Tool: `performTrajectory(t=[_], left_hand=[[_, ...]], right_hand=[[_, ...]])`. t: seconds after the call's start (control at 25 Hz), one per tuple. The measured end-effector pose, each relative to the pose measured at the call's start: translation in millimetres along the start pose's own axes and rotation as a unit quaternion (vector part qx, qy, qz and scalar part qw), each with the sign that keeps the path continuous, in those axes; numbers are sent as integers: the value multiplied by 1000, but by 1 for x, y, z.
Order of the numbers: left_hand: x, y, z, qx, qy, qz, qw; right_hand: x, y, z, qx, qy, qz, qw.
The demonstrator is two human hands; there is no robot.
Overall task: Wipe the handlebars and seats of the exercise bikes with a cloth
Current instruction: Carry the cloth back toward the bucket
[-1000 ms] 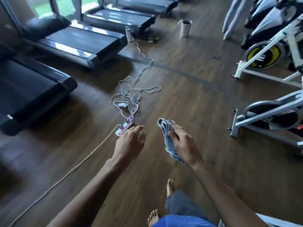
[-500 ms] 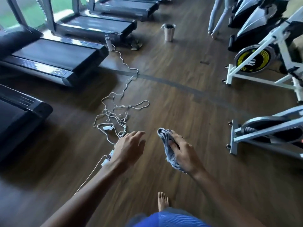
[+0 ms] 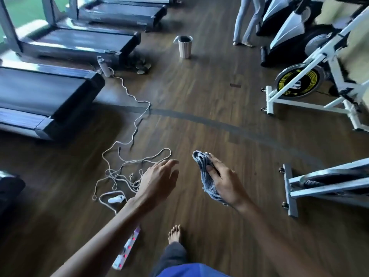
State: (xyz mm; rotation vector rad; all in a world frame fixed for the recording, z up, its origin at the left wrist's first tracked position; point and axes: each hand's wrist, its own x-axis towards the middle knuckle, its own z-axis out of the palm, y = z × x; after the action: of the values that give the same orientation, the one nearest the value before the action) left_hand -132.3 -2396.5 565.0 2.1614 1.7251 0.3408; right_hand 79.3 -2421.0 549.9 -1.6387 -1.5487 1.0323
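My right hand (image 3: 224, 181) grips a bunched blue-grey cloth (image 3: 204, 173) out in front of me, above the wooden floor. My left hand (image 3: 159, 179) hangs beside it with relaxed fingers and holds nothing. Two white-framed exercise bikes stand to the right: one with a yellow-ringed flywheel (image 3: 297, 81) farther off, and a nearer one (image 3: 327, 180) whose base bar shows at the right edge. Their handlebars and seats are out of view. Both hands are well apart from the bikes.
Treadmills (image 3: 50, 92) line the left side. A tangled white cord (image 3: 127, 164) and a power strip (image 3: 127, 248) with red lights lie on the floor by my left foot (image 3: 174, 233). A metal bin (image 3: 184, 47) stands ahead. Another person's legs (image 3: 243, 21) are at the back right.
I have walked forward: the cord tangle and power strip slid toward me and under my left arm, and the bikes and bin look nearer. My hands keep the same pose.
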Motion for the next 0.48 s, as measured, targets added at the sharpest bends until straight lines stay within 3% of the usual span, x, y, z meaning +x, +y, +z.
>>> performTrajectory(t=[0.24, 0.48], left_hand=[[165, -43, -31, -2, -25, 31, 999], [342, -42, -23, -3, -40, 33, 999]], right_hand=[[156, -27, 1, 33, 36, 14, 999], [324, -5, -36, 35, 63, 8, 997]])
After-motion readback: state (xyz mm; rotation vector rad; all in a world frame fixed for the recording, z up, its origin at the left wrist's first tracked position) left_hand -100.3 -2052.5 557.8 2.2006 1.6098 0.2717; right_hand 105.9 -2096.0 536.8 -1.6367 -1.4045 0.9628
